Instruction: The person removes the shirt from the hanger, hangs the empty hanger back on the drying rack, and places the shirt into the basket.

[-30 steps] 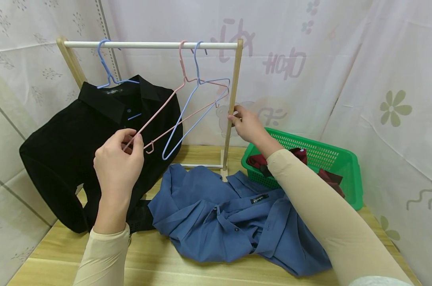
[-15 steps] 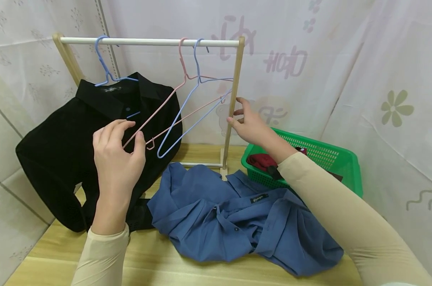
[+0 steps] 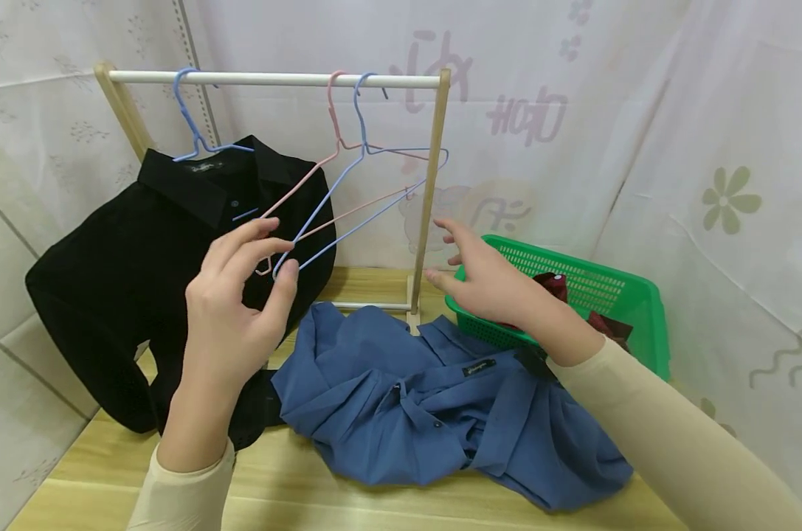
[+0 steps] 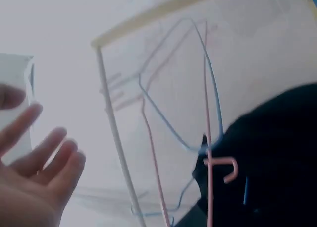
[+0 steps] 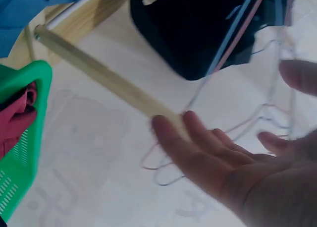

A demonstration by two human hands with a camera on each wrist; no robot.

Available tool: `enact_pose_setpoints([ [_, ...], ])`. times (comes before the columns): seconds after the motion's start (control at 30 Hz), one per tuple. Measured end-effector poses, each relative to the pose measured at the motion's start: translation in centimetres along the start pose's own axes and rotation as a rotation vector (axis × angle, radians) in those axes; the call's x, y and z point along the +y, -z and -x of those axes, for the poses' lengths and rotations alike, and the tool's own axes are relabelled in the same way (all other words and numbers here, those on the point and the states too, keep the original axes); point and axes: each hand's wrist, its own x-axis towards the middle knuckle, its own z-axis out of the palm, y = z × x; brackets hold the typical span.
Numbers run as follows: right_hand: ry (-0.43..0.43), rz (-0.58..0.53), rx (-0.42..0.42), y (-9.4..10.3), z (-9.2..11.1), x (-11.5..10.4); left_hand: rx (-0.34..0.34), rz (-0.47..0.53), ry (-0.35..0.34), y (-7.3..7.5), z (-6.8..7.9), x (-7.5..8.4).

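Observation:
My left hand (image 3: 237, 302) has its thumb and fingers apart, close to the lower corner of the right-hand blue hanger (image 3: 327, 195). In the left wrist view its fingers (image 4: 64, 172) look clear of the hangers. A pink hanger (image 3: 301, 183) hangs beside the blue one, both bare, on the white rail (image 3: 274, 79). My right hand (image 3: 490, 276), fingers spread and holding nothing, is just right of the rack's wooden post (image 3: 429, 192). A black shirt (image 3: 195, 221) hangs at the left on another blue hanger (image 3: 191, 125).
A crumpled blue shirt (image 3: 387, 420) lies on the wooden table (image 3: 294, 487) before the rack. At the right stands a green basket (image 3: 656, 324) with dark red cloth (image 3: 609, 328) inside. Patterned curtains (image 3: 726, 110) enclose the back and sides.
My left hand has let go of the pink hanger and moved right, toward the blue hanger's corner. My right hand has come off the post and dropped lower, its fingers spreading.

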Motion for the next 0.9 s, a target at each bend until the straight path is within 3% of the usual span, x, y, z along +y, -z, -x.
enact_pose_setpoints([
  [0.13,0.034,0.158,-0.106,-0.6,4.0,0.3,-0.175,0.051,-0.103,-0.9,1.6,0.7],
  [0.23,0.035,0.264,-0.180,-1.4,6.9,1.1,-0.351,0.004,-0.086,-1.9,3.5,1.0],
  [0.47,-0.117,0.459,-0.254,-3.5,11.6,4.8,-0.868,-0.235,0.143,-3.8,8.1,-0.5],
  [0.6,-0.222,0.421,-0.341,-4.8,12.6,7.5,-1.123,-0.243,0.308,-4.4,10.1,-2.0],
  [0.73,-0.286,0.371,-0.362,-6.2,13.1,10.4,-1.248,-0.224,0.410,-5.2,11.5,-3.4],
  [0.9,-0.320,0.390,-0.366,-7.4,13.8,14.1,-1.304,-0.187,0.469,-5.9,12.5,-4.6],
])
